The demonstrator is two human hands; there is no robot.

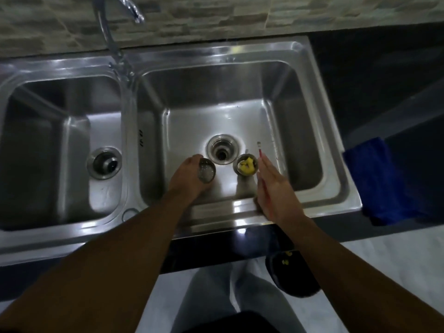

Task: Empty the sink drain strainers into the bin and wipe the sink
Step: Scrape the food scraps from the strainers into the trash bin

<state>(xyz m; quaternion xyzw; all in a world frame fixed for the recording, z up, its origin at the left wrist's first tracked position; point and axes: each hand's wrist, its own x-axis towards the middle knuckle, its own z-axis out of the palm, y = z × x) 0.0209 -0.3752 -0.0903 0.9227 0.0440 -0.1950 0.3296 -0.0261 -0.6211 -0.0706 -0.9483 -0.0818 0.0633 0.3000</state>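
Our left hand (pixel 187 181) curls its fingers round one strainer (pixel 206 173), low over the sink (pixel 216 212), right basin, so drips stay inside. The scrap-filled strainer (pixel 246 165) touches our right hand (pixel 274 188); we cannot tell whether those straight fingers grasp it.

The sink (pixel 223 213) is smooth, glossy steel, and the left strainer (pixel 207 174) and right strainer (pixel 240 162) inside it are the same shiny metal. Right of the sink a blue cloth (pixel 374 181) looks soft and matt; behind the sink the wall tiles (pixel 216 18) look rough.
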